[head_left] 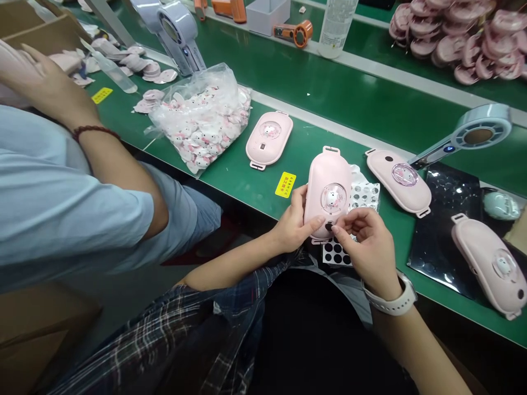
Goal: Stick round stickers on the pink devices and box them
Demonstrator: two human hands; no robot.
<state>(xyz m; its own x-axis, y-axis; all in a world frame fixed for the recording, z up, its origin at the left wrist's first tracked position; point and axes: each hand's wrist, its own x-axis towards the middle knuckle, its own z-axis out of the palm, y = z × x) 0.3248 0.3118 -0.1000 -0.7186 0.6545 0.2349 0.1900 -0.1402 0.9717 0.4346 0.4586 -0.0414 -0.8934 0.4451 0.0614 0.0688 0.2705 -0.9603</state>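
A pink oval plastic casing (319, 184) with a strap loop at each end is in my left hand (294, 222), thumb across its lower front. A round window with a cartoon kitten (333, 198) sits in its face. My right hand (368, 244) pinches a small black round sticker (329, 226) against the casing's lower end. Beneath the casing, a white sheet of black dot stickers (338, 253) shows in part. Behind it lies a sheet with dots peeled or pale (364, 196). Similar pink casings lie left (275, 151) and right (403, 195) of my hands.
A clear bag of kitten pieces (206, 126) lies left on the green bench (263, 192), near a co-worker's arm (123, 159). A small handheld fan (473, 131) stands right, beside a black plastic sheet (436, 241) and another casing (488, 263). Pink parts (465, 35) are heaped behind.
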